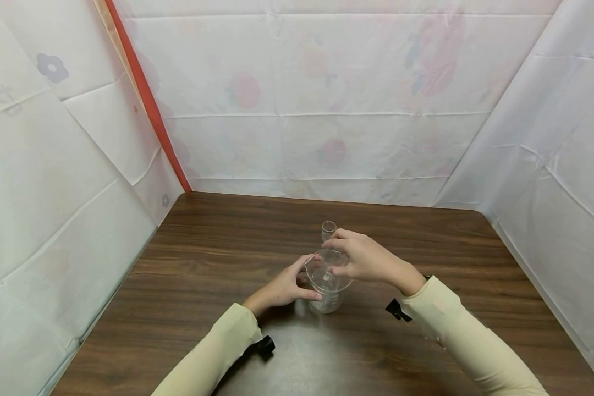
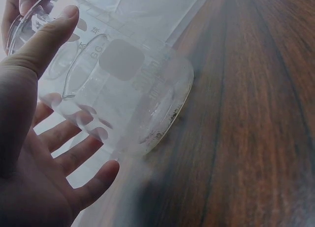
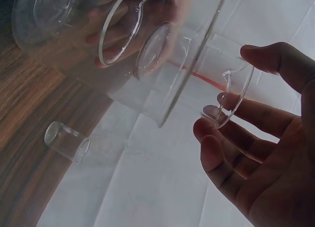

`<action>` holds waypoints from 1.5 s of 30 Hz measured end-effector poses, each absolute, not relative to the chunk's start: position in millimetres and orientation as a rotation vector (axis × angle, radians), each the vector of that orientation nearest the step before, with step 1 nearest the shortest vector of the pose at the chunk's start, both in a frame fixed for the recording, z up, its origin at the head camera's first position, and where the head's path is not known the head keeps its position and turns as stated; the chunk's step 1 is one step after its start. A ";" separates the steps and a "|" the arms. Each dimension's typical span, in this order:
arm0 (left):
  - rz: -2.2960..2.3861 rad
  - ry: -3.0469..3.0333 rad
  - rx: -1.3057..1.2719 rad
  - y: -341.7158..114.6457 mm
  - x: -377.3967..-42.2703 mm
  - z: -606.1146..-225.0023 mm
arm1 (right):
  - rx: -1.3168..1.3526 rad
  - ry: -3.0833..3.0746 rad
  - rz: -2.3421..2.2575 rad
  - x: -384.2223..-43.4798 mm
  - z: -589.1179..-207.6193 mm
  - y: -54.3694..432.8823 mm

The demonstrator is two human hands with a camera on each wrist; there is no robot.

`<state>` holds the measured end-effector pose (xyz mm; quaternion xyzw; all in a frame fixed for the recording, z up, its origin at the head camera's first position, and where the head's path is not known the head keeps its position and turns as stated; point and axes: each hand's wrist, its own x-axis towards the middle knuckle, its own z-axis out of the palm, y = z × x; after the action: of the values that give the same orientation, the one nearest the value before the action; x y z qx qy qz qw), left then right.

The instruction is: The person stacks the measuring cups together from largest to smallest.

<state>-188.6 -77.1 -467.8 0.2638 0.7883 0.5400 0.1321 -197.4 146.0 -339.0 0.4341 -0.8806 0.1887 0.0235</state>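
"Fingers (image 3: 263,113) of the right hand (image 1: 363,257): what have they got?"

"A small glass beaker (image 3: 216,74), pinched at the rim between thumb and fingertips, its base inside the mouth of the large glass beaker (image 2: 130,91)."

"And the left hand (image 1: 282,287)?"

"Holding the large glass beaker, fingers and thumb spread partway round its side, near the middle of the wooden table (image 1: 203,258)."

"Anything else inside?"

"An inner beaker (image 3: 93,20), lower down. A little beaker (image 1: 329,231) stands behind, on the table."
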 end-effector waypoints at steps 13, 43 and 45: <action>1.545 2.293 0.755 -78.3 -187.2 -466.1 | 1.408 -2.782 0.518 -196.2 -343.5 142.8; 1.540 2.282 0.737 -77.9 -187.2 -465.6 | 1.570 -2.845 0.306 -200.5 -360.8 129.0; 1.544 2.273 0.736 -77.7 -187.3 -465.4 | 1.580 -2.835 0.292 -200.8 -361.5 127.8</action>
<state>-187.3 -77.7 -465.4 0.2559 0.7902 0.5368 0.1482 -200.8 127.8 -361.5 0.4841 -0.8685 0.0894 -0.0584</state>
